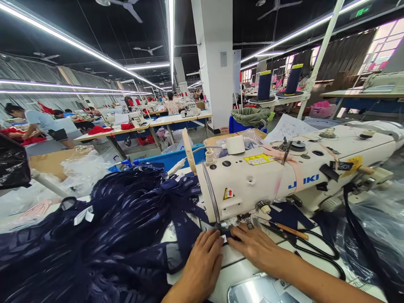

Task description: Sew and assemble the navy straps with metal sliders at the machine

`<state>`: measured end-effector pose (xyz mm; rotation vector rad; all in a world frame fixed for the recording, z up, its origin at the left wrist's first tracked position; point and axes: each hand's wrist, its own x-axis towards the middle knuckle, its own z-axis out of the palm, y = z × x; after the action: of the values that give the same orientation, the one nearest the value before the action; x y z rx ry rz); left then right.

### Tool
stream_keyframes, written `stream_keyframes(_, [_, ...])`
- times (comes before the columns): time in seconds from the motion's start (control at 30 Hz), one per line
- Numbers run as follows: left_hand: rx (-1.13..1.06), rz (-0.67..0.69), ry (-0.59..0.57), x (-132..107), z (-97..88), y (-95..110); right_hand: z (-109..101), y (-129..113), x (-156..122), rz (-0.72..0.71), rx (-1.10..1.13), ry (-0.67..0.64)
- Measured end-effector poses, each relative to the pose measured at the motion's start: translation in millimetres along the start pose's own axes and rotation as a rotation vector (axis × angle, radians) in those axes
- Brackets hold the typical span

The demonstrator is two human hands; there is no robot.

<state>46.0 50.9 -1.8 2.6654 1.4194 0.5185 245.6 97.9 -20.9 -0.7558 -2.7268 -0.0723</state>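
Note:
A white Juki sewing machine (252, 181) stands before me, its needle end above a small piece of navy fabric (226, 232). My left hand (205, 256) lies with fingers stretched out on the fabric's left side, close to the presser foot. Across from it, my right hand (251, 246) has bent fingers closed on the right side of the same piece. A small white label (224, 238) shows between the two hands. The fabric under the fingertips is mostly hidden. Left of my hands spreads a large heap of navy garments (126, 223), partly sheer.
Black-handled scissors (315, 246) and a wooden-handled tool (293, 231) lie right of my right hand. Clear plastic (366, 227) bunches at the far right. Navy thread cones (264, 86) stand behind the machine. Other people (41, 122) work at tables farther back.

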Motion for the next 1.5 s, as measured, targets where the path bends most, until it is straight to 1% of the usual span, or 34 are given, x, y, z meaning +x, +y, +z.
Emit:
stream_keyframes(0.07, [-0.242, -0.206, 0.071, 6.9, -2.7, -2.6, -2.4, -1.9, 1.0, -0.016, -0.001, 0.010])
stream_keyframes(0.13, [-0.422, -0.386, 0.128, 19.5, -4.2, -7.1, -2.9, -2.9, 1.2, -0.028, 0.009, 0.036])
stream_keyframes(0.17, [-0.457, -0.429, 0.142, 27.3, -4.2, -9.7, -2.1, -3.0, 1.0, -0.033, 0.015, 0.052])
stream_keyframes(0.2, [-0.459, -0.441, 0.152, 35.4, -3.8, -12.1, -0.7, -2.8, 0.7, -0.034, 0.017, 0.069])
stream_keyframes(0.3, [-0.415, -0.418, 0.150, 55.7, -0.6, -16.0, 5.5, -1.9, -0.7, -0.039, 0.026, 0.086])
stream_keyframes(0.4, [-0.381, -0.383, 0.094, 61.6, 0.5, -14.8, 10.4, -1.4, -1.6, -0.034, 0.033, 0.091])
stream_keyframes(0.5, [-0.319, -0.359, 0.023, 51.4, -5.1, -10.6, 9.8, -2.4, -0.6, -0.025, 0.029, 0.102])
stream_keyframes(0.63, [-0.214, -0.314, -0.058, 27.7, -17.4, -2.2, 3.8, -4.5, 1.1, -0.030, 0.026, 0.101])
stream_keyframes(0.7, [-0.119, -0.261, -0.097, 18.2, -21.3, 1.9, 3.5, -4.7, 0.9, -0.020, 0.027, 0.099])
stream_keyframes(0.8, [0.039, -0.143, -0.150, 10.2, -22.8, 5.3, 8.4, -3.1, 0.3, -0.012, 0.013, 0.104])
stream_keyframes(0.9, [0.128, -0.058, -0.155, 8.0, -21.0, 5.2, 13.5, -0.6, 1.5, -0.026, -0.024, 0.118])
stream_keyframes(1.0, [0.207, -0.007, -0.140, 8.4, -17.3, 2.3, 12.4, 1.1, 4.7, -0.042, -0.064, 0.105])
stream_keyframes(1.1, [0.238, -0.017, -0.128, 9.5, -12.7, -1.7, 8.1, 2.0, 8.3, -0.048, -0.099, 0.084])
stream_keyframes(1.23, [0.248, -0.040, -0.127, 12.2, -8.4, -5.6, 7.8, 3.1, 10.9, -0.045, -0.126, 0.094])
stream_keyframes(1.37, [0.230, -0.054, -0.113, 15.4, -8.9, -6.6, 10.8, 4.5, 10.8, -0.031, -0.136, 0.105])
stream_keyframes(1.5, [0.243, -0.030, -0.084, 16.8, -9.9, -7.7, 11.7, 5.2, 10.8, -0.019, -0.122, 0.105])
